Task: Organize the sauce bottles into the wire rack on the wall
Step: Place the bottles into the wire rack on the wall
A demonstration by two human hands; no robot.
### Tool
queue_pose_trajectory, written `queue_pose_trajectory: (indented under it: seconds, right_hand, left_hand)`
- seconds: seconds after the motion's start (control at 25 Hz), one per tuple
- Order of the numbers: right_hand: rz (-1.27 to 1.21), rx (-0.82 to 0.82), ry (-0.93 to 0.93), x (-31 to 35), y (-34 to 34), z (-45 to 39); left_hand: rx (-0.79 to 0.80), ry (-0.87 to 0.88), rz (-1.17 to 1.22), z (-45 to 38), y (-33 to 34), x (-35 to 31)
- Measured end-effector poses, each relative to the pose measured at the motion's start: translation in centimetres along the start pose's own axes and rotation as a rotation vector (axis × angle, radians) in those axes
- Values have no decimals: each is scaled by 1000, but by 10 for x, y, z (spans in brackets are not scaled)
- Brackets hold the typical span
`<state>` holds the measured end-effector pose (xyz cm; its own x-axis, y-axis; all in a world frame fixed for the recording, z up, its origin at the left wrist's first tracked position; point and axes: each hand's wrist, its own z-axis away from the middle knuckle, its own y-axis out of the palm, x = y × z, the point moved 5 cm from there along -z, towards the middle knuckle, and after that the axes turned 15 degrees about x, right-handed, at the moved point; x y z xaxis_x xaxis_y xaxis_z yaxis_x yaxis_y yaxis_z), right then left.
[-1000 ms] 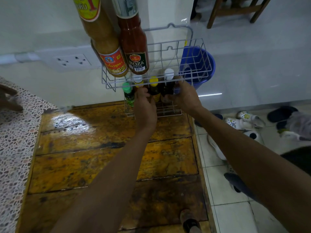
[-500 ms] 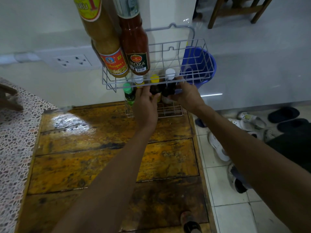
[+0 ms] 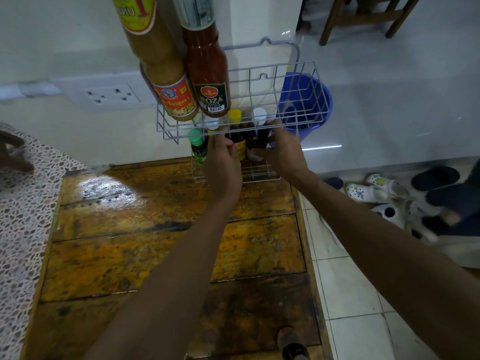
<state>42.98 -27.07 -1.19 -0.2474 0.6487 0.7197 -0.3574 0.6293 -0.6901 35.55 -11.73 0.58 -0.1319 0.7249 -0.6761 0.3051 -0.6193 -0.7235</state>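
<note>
A grey wire rack [image 3: 298, 120] hangs on the wall with two tiers. Its upper tier holds a tall mustard-coloured sauce bottle [image 3: 166, 81] and a red Roza ketchup bottle [image 3: 207, 74] at the left. Small bottles stand in the lower tier [image 3: 259, 175]: a green-capped one [image 3: 198, 149], a yellow-capped dark one [image 3: 237, 133] and a white-capped dark one [image 3: 258, 131]. My left hand [image 3: 223, 162] grips the yellow-capped bottle. My right hand [image 3: 283, 149] is closed around the white-capped bottle.
A worn wooden tabletop [image 3: 155, 242] lies below the rack, with another bottle [image 3: 292, 344] at its near edge. A wall socket [image 3: 109, 96] is to the left. A blue bucket [image 3: 311, 105] stands behind the rack, and shoes [image 3: 374, 188] lie on the tiled floor at right.
Both hands have stayed on the small bottles in the lower tier, shifting them only slightly. The view has moved a little closer.
</note>
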Motion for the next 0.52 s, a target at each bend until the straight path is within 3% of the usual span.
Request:
queue_pose_trajectory:
  seconds: [0.12,0.52]
  right_hand:
    - [-23,32,-11,-2,0,1]
    - [-16,6,-5,-9,4,1]
  left_hand:
    - [16,28,101,5,1,10]
    - [51,-95,38,3,4,15]
